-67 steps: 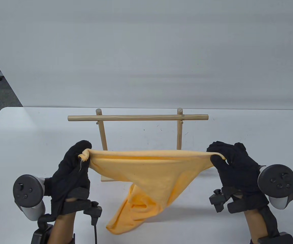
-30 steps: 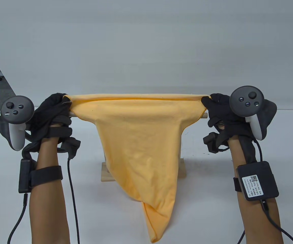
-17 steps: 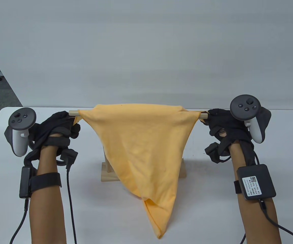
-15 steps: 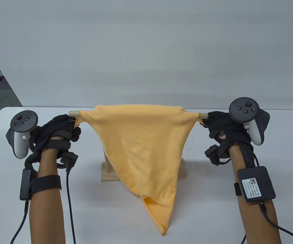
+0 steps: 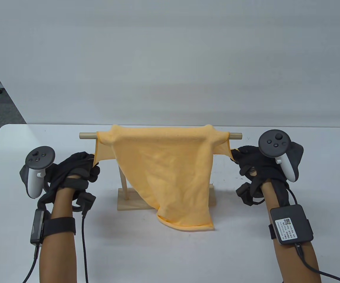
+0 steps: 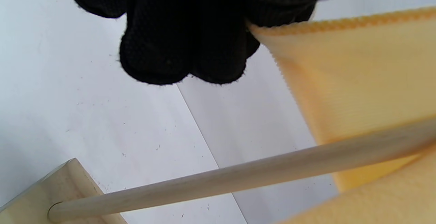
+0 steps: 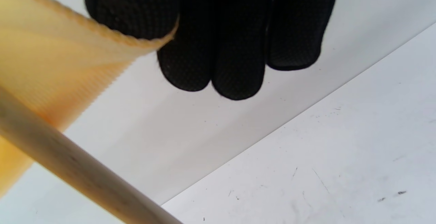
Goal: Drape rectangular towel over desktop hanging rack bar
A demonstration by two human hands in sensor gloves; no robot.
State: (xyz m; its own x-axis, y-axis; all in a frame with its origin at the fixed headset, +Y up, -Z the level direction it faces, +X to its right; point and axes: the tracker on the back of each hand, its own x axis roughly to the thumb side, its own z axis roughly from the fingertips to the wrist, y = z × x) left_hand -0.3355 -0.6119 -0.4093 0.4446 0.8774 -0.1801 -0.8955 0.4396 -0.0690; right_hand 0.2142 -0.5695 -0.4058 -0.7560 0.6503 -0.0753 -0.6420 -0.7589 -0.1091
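Note:
A yellow towel [image 5: 164, 174] hangs over the wooden rack bar [image 5: 88, 135] and its lower front edge reaches the table. My left hand [image 5: 80, 168] pinches the towel's left corner, below and left of the bar; the wrist view shows that corner [image 6: 272, 33] held at the fingers [image 6: 184, 46], with the bar [image 6: 238, 176] running below. My right hand [image 5: 248, 160] pinches the right corner, below the bar's right end [image 5: 236, 136]; the wrist view shows the corner [image 7: 150, 43] against the fingers [image 7: 218, 46].
The rack's wooden base [image 5: 128, 202] and left upright [image 5: 123, 182] stand on the white table [image 5: 170, 253]. The base block shows in the left wrist view [image 6: 44, 196]. A grey wall is behind the table's far edge.
Both hands carried the towel up and over the bar, then came down toward me. The towel's corners are pulled down in front and the hanging tip has settled on the table.

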